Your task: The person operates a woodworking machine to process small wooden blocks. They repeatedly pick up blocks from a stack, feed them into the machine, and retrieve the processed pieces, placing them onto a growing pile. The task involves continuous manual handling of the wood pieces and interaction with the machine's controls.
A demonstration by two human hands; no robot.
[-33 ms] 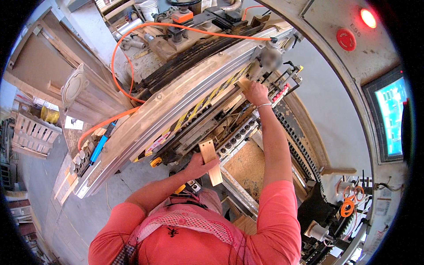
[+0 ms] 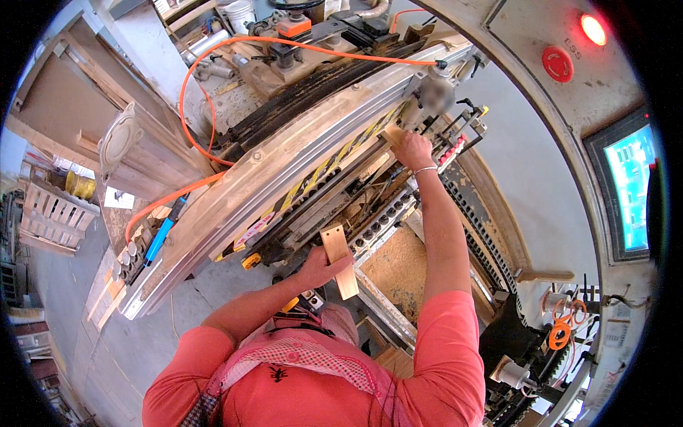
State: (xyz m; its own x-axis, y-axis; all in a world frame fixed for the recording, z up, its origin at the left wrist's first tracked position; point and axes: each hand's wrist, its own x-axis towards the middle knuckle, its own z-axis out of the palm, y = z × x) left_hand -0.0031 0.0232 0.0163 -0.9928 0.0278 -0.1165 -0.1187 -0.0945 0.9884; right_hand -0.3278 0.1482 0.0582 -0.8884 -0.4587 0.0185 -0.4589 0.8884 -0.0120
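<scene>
My left hand is closed round a short flat wooden board, held in front of my waist. Two small dark holes show near the board's upper end. Reaching forward, my right hand grips a second wooden piece at the far end of the machine bed, just below a beam with yellow and black striped tape. Whether that second piece rests on the machine I cannot tell; my fingers cover part of it.
A long machine beam crosses ahead, with an orange hose looped over it. Between my arms lies a sawdust-covered tray beside a row of round black fittings. A lit screen and a red push button are at the right.
</scene>
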